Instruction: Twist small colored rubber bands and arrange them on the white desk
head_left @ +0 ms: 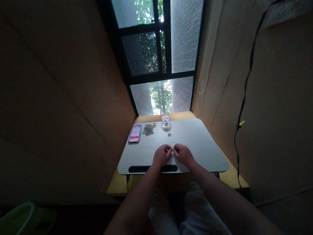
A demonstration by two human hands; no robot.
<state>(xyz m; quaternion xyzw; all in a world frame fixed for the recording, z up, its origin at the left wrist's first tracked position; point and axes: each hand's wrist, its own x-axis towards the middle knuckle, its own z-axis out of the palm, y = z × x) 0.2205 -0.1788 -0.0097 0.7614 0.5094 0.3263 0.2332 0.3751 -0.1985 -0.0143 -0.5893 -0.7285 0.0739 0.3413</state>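
My left hand (162, 155) and my right hand (183, 153) meet fingertip to fingertip above the white lap table (202, 143). Both are closed in a pinch on a tiny pale orange item (172, 149), too small to name. Beyond them a small reddish ring (169, 134) lies on the white top. A clear round container (166, 125) stands behind that ring, with something small and dark inside. To its left is a pile of colourful small rings (148, 129).
A phone (135, 134) with a blurred screen lies at the table's left edge. A black slot (139, 168) runs along the near edge. Walls rise on both sides, a black cable (245, 85) hangs at right, and a green basket (17, 217) is at lower left.
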